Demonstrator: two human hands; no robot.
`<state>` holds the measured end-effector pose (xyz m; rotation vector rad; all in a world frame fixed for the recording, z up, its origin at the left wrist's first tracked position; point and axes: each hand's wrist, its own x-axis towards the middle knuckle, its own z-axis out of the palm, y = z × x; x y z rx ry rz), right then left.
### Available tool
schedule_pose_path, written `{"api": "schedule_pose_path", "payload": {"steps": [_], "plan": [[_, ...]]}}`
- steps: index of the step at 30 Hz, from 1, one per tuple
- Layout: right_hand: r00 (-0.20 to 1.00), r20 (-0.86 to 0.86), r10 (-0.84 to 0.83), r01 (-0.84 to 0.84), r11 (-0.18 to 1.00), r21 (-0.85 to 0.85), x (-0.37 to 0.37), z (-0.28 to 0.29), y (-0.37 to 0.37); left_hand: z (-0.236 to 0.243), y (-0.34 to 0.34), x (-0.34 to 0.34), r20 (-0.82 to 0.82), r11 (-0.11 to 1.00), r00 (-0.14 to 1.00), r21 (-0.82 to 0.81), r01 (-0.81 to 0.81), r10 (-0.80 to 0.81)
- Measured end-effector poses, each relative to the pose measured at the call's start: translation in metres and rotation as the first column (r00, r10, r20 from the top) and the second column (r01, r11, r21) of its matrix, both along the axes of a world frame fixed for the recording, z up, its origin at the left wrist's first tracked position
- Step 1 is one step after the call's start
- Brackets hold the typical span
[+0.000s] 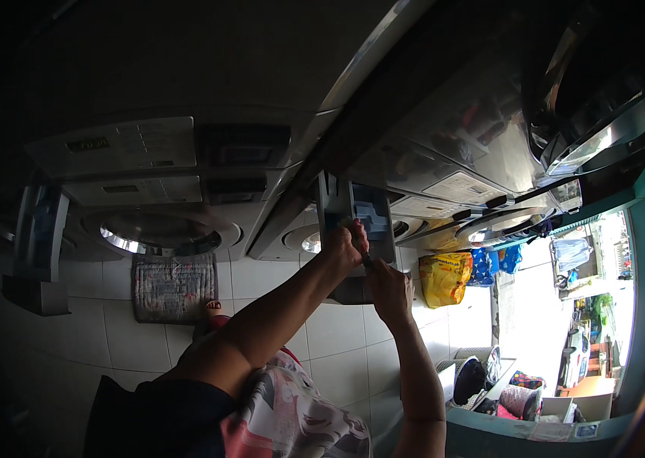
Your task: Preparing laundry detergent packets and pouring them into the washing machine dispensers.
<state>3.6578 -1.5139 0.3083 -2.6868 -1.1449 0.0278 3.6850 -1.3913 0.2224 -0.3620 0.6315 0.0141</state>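
Note:
A detergent drawer (381, 248) is pulled out of a front-loading washing machine (303, 238), and blue plastic parts show inside it. Over its near end, my left hand (344, 249) is closed with the fingertips pressed together. My right hand (390, 290) is closed too, just below and to the right, its fingers almost meeting the left ones. Something small and dark lies between the two hands; it is too small and shaded to make out. A patterned cloth (299, 412) hangs at my front, below my left forearm.
Another open drawer (36, 244) juts out at far left. A quilted mat (174, 287) lies on the tiles beside my foot. Yellow bag (445, 278) and blue bags (484, 266) stand to the right, with laundry baskets (466, 379) nearer. More washing machines (464, 187) line the right.

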Motion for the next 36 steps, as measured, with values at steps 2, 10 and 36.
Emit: {"api": "schedule_pose_path", "payload": {"steps": [2,10,36], "plan": [[1.0,-0.003,0.011,-0.011,1.0,0.001,0.0,0.002,0.001,-0.003,-0.002,0.0,0.047,0.996,0.995,0.001,-0.089,0.089],[0.997,0.043,0.059,-0.056,0.996,-0.07,-0.003,0.002,-0.002,0.01,-0.004,-0.007,-0.044,0.991,0.997,0.124,-0.052,0.058],[0.997,0.075,-0.012,-0.005,0.974,0.227,-0.006,-0.006,0.01,0.006,-0.006,-0.002,-0.013,0.988,0.99,-0.056,-0.143,0.143]]}}
